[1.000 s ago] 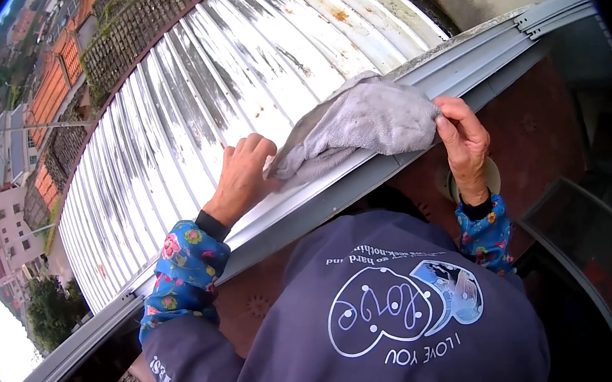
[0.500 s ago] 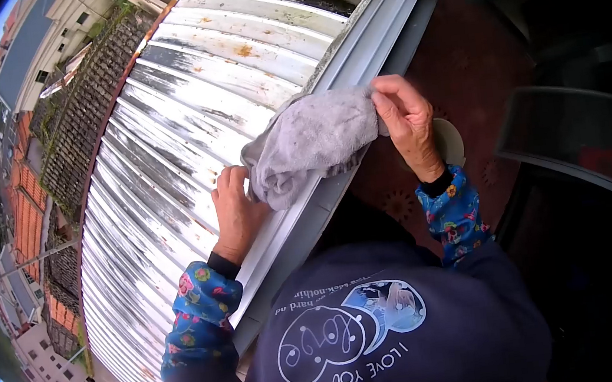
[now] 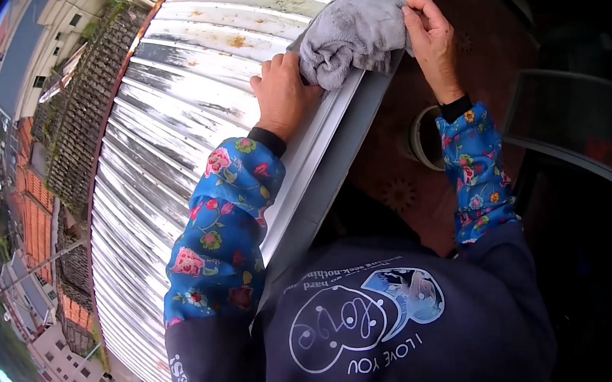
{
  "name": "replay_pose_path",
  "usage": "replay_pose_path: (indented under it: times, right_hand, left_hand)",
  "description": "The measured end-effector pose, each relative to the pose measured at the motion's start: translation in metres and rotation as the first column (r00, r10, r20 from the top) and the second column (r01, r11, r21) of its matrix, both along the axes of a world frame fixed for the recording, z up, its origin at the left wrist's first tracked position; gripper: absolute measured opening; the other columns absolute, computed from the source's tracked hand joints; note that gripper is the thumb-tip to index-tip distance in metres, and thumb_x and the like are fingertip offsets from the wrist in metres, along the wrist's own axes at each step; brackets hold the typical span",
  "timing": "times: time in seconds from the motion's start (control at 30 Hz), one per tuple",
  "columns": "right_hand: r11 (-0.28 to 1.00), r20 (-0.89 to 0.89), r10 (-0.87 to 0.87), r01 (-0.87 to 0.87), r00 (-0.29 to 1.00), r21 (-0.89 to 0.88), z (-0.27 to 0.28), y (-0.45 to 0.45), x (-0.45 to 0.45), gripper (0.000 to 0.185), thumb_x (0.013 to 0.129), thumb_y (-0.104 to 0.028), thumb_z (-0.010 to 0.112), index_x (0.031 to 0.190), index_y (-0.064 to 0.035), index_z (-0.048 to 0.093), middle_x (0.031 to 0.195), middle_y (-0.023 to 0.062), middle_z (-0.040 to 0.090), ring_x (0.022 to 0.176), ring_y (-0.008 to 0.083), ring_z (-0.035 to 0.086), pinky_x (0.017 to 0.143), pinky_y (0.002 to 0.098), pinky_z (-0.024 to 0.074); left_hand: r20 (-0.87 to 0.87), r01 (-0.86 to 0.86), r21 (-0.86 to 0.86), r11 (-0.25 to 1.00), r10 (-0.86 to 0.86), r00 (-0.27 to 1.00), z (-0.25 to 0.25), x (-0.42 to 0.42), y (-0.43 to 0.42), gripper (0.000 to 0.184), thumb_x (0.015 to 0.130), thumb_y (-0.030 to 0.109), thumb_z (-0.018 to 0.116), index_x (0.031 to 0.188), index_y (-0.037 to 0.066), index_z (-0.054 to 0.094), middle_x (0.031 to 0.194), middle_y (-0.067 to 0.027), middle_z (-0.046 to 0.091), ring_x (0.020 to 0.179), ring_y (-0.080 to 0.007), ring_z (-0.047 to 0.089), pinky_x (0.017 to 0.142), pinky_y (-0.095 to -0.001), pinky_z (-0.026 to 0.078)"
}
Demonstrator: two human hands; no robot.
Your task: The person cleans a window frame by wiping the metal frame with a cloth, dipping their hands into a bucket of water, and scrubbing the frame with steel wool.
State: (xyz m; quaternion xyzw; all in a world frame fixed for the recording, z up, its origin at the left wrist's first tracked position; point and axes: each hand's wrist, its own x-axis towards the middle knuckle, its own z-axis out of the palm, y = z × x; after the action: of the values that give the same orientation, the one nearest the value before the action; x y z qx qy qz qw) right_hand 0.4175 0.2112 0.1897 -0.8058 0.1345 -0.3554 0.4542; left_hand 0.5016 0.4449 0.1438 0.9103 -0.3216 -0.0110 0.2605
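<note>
A grey cloth (image 3: 353, 37) lies bunched over the metal window track (image 3: 316, 141), spanning the gap between my hands. My left hand (image 3: 283, 93) grips its near left end, fingers curled, with the fingertips partly hidden behind the cloth. The cloth's right corner is pinched between the thumb and fingers of my right hand (image 3: 432, 43). Both forearms wear blue flowered sleeve covers with black cuffs.
Beyond the track spreads a corrugated metal roof (image 3: 163, 109) with rust spots. Tiled roofs and buildings (image 3: 55, 359) stand far below at the left. Inside, a round bucket (image 3: 426, 137) sits on the red floor (image 3: 394, 174), near a framed panel (image 3: 566, 115) at the right.
Both hands have moved up along the track with the cloth, toward its far end. The view has turned, and the cloth is more bunched than at first.
</note>
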Motion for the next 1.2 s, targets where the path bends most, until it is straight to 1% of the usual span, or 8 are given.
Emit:
replay_pose_path:
  times: [0.13, 0.27, 0.37, 0.53, 0.63, 0.8, 0.93, 1.2]
  right_hand:
    - [0.919, 0.043, -0.104, 0.112, 0.994, -0.377, -0.005, -0.022, 0.019, 0.025, 0.092, -0.018, 0.060, 0.112, -0.0028, 0.060, 0.098, 0.0131, 0.064, 0.085, 0.0252, 0.065, 0.072, 0.0333, 0.0508]
    - [0.831, -0.012, 0.019, -0.022, 1.000, -0.556, 0.006, -0.012, 0.039, 0.040, 0.088, -0.035, 0.065, 0.119, -0.0105, 0.061, 0.119, 0.0114, 0.061, 0.111, 0.0315, 0.056, 0.093, 0.0427, 0.0433]
    - [0.667, -0.291, -0.047, -0.187, 0.956, -0.721, -0.024, 0.000, 0.051, 0.045, 0.080, -0.041, 0.070, 0.117, -0.0154, 0.064, 0.124, 0.0065, 0.060, 0.117, 0.0286, 0.050, 0.099, 0.0411, 0.0361]
    - [0.702, -0.228, 0.133, -0.254, 0.965, -0.666, -0.021, 0.012, 0.030, 0.036, 0.074, -0.031, 0.075, 0.103, -0.0100, 0.067, 0.115, 0.0039, 0.060, 0.112, 0.0259, 0.051, 0.094, 0.0397, 0.0376]
    - [0.750, -0.145, 0.254, -0.289, 0.956, -0.595, -0.027, 0.027, 0.016, 0.033, 0.071, -0.025, 0.076, 0.098, -0.0093, 0.065, 0.112, 0.0033, 0.059, 0.115, 0.0255, 0.050, 0.098, 0.0409, 0.0362]
    - [0.877, 0.003, 0.246, -0.221, 0.969, -0.426, -0.040, 0.023, 0.019, 0.023, 0.069, -0.019, 0.077, 0.088, -0.0104, 0.067, 0.102, 0.0018, 0.063, 0.107, 0.0257, 0.055, 0.095, 0.0399, 0.0387]
    - [0.931, 0.102, 0.234, -0.193, 0.967, -0.309, -0.041, 0.010, 0.027, 0.021, 0.070, -0.011, 0.076, 0.089, -0.0087, 0.067, 0.099, 0.0040, 0.065, 0.102, 0.0266, 0.058, 0.092, 0.0391, 0.0420]
    - [0.897, 0.237, 0.144, -0.026, 0.961, -0.441, -0.022, -0.048, 0.071, 0.019, 0.074, -0.008, 0.075, 0.092, -0.0068, 0.068, 0.097, 0.0069, 0.068, 0.092, 0.0253, 0.063, 0.083, 0.0339, 0.0470]
  left_hand:
    - [0.039, -0.001, 0.025, 1.000, 0.000, 0.999, -0.004, 0.020, -0.032, 0.048, 0.065, 0.028, 0.081, 0.102, 0.008, 0.059, 0.104, -0.0092, 0.061, 0.104, -0.0312, 0.056, 0.085, -0.0523, 0.040]
    - [-0.108, 0.006, 0.125, 0.992, 0.008, 0.994, 0.001, 0.034, -0.042, 0.054, 0.072, 0.032, 0.077, 0.114, 0.005, 0.055, 0.113, -0.0168, 0.057, 0.111, -0.0339, 0.053, 0.088, -0.0579, 0.041]
    - [-0.205, 0.033, 0.144, 0.989, -0.002, 0.979, 0.006, 0.030, -0.039, 0.054, 0.074, 0.036, 0.076, 0.112, 0.005, 0.054, 0.120, -0.0169, 0.056, 0.115, -0.0361, 0.053, 0.093, -0.0585, 0.037]
    - [-0.376, 0.159, 0.224, 0.961, -0.065, 0.924, 0.016, 0.007, 0.045, 0.048, 0.074, 0.032, 0.075, 0.107, 0.007, 0.051, 0.110, -0.0164, 0.055, 0.107, -0.0360, 0.054, 0.087, -0.0531, 0.040]
    - [-0.150, 0.051, 0.118, 0.992, -0.033, 0.988, 0.014, -0.016, 0.065, 0.050, 0.070, 0.025, 0.078, 0.110, 0.009, 0.052, 0.112, -0.0140, 0.056, 0.106, -0.0336, 0.054, 0.087, -0.0483, 0.038]
    - [0.084, 0.019, -0.013, 1.000, -0.018, 0.996, 0.002, -0.011, 0.020, 0.044, 0.072, 0.018, 0.072, 0.109, 0.008, 0.052, 0.110, -0.0113, 0.053, 0.107, -0.0323, 0.050, 0.087, -0.0475, 0.037]
    - [0.032, -0.040, -0.085, 0.996, 0.042, 0.999, 0.004, 0.011, -0.037, 0.039, 0.074, 0.014, 0.068, 0.107, 0.005, 0.051, 0.109, -0.0123, 0.052, 0.107, -0.0341, 0.050, 0.084, -0.0488, 0.037]
    - [0.002, -0.031, -0.053, 0.998, 0.031, 1.000, 0.003, 0.053, -0.097, 0.052, 0.066, 0.019, 0.077, 0.105, 0.007, 0.045, 0.113, -0.0119, 0.047, 0.112, -0.0343, 0.048, 0.085, -0.0528, 0.038]
